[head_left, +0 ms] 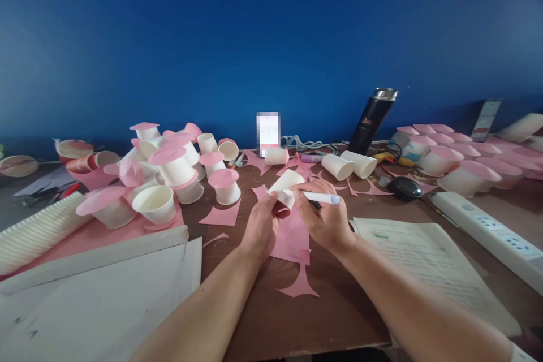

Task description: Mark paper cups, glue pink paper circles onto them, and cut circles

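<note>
Head view. Table (263, 317), brown, set against a blue wall, crowded with craft stock.

Item, centre of the table: left hand (259, 225), closed around a white paper cup (287, 185) held on its side above a pink paper sheet (292, 237). Right hand (326, 216), closed on a white marker pen (316, 197), its shaft lying across the cup's side. Whether the tip touches the cup or the sheet cannot be told.

Item, near edge, centre: pink offcut (300, 285), flared, loose on the table.

Item, left half toward the far edge: heap of cups capped with pink discs (173, 167), some upright, some tipped; one uncapped cup (156, 202) standing open at the heap's near side. Stack of nested cups (36, 232) lying at the left edge.

Item, far edge, right of centre: black flask (373, 119), tilted; two loose cups (350, 165) lying on their sides before it.

Item, right half: capped cups in rows (449, 155) toward the far right corner; power strip (487, 232) along the right edge; printed papers (428, 260) just beside the right forearm.

Step in hand, as judged: marking with the pen while the cup is held over the pink sheet. The next move would call for a steady cup and a controlled pen tip.
</note>
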Motion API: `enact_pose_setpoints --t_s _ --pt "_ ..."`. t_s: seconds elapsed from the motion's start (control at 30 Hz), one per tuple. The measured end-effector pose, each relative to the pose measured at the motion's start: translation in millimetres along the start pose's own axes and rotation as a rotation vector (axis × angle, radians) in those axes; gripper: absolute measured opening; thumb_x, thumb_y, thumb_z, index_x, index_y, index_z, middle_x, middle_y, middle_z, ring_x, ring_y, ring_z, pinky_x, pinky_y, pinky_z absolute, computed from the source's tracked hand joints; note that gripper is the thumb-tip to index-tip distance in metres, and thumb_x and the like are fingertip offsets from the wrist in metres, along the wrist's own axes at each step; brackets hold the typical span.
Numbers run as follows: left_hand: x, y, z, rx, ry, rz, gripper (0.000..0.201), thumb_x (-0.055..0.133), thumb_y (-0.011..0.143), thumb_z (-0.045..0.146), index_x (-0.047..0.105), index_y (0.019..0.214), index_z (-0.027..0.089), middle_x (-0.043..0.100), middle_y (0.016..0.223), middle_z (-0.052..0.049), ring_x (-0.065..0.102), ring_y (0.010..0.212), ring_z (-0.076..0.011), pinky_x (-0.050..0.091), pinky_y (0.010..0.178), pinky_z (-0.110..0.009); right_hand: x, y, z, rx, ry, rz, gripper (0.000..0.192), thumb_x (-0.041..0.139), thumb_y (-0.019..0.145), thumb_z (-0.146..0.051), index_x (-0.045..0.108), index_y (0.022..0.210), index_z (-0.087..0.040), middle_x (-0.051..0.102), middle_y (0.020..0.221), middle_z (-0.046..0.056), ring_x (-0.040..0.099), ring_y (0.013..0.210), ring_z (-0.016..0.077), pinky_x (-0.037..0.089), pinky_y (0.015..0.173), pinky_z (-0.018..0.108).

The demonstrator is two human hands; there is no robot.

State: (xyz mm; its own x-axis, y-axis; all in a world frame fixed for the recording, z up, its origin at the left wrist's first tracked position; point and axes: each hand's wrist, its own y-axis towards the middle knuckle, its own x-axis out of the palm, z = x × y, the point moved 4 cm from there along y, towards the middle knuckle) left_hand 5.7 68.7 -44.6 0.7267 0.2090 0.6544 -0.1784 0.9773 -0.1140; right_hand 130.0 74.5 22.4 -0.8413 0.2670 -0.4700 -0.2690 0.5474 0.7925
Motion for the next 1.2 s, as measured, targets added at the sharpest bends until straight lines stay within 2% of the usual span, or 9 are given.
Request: enact_pose_setpoints --t_s 0.2,0.67,0.93,1.2 --pt "2.8 0.0 1.8 -0.017 -0.066 -0.031 0.017 0.066 0.077 0.03 0.07 0.08 0.014 0.067 0.084 -0.004 0.058 0.076 -0.0129 0.044 0.072 -0.027 0.5 -0.7 -0.7 0.028 0.027 -0.007 0.009 0.056 0.087 -0.021 0.064 0.088 -0.021 0.071 0.085 0.003 0.066 0.083 0.0199 0.046 0.084 0.038" --pt "4.4 0.7 5.3 -0.044 -0.114 0.022 0.016 0.064 0.079 0.026 0.069 0.086 0.012 0.067 0.089 -0.006 0.059 0.077 -0.0133 0.045 0.07 -0.027 -2.3 0.7 0.8 0.017 -0.028 0.088 0.01 0.054 0.088 -0.02 0.064 0.091 -0.019 0.071 0.085 0.004 0.064 0.081 0.0197 0.047 0.081 0.036" --pt "3.8 0.0 5.3 -0.022 -0.08 -0.049 0.016 0.063 0.079 0.027 0.07 0.085 0.014 0.068 0.089 -0.005 0.059 0.08 -0.0133 0.046 0.074 -0.026 -2.1 0.2 0.0 -0.002 -0.006 0.039 0.009 0.055 0.087 -0.02 0.064 0.086 -0.02 0.071 0.082 0.003 0.065 0.078 0.0194 0.046 0.082 0.038" --pt "3.2 0.9 4.3 -0.016 -0.084 -0.032 0.017 0.065 0.077 0.028 0.07 0.087 0.014 0.067 0.088 -0.005 0.058 0.079 -0.0137 0.046 0.072 -0.026 -3.1 1.2 2.2 0.022 -0.037 0.052 0.012 0.054 0.087 -0.021 0.063 0.081 -0.019 0.07 0.078 0.004 0.065 0.072 0.0194 0.046 0.08 0.038"
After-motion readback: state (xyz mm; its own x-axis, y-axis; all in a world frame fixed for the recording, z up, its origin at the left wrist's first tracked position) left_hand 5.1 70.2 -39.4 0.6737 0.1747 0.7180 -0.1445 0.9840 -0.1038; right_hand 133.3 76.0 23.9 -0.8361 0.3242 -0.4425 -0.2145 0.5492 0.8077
